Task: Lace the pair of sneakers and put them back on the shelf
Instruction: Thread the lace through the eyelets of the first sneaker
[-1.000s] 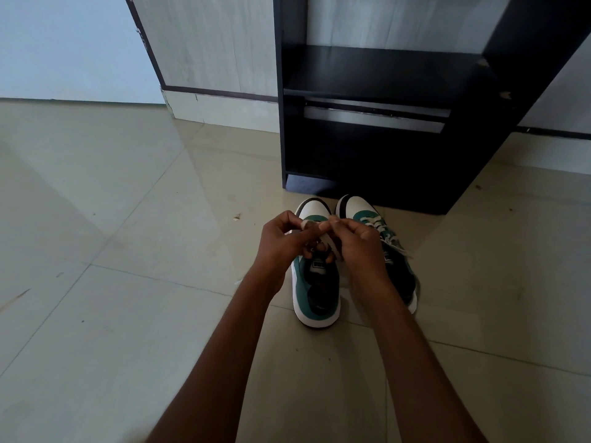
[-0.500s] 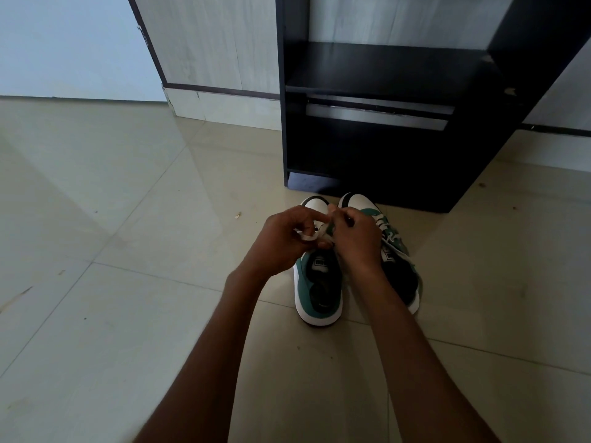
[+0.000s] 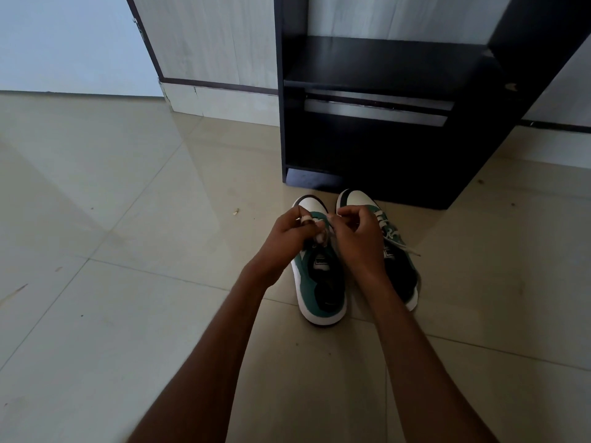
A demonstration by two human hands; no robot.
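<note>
Both hands, left [image 3: 289,233] and right [image 3: 359,233], pinch the lace [image 3: 319,223] over the left sneaker [image 3: 321,282]; right sneaker [image 3: 401,270] looks laced. Both on floor [image 3: 128,282] before the shelf [image 3: 383,68]; shelving left.

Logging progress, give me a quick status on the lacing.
Left hand and right hand pinching the lace over left sneaker. Right sneaker laced. Both on floor; shelf unblocked.

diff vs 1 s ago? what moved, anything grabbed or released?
Both hands drifted slightly toward the shelf, staying over the left sneaker. The left hand and right hand keep pinching its lace; nothing was released or newly grabbed. The fingers shifted a little, as if working the lace. Unchanged: both sneakers on the floor, the right sneaker with its lace end trailing loose.
</note>
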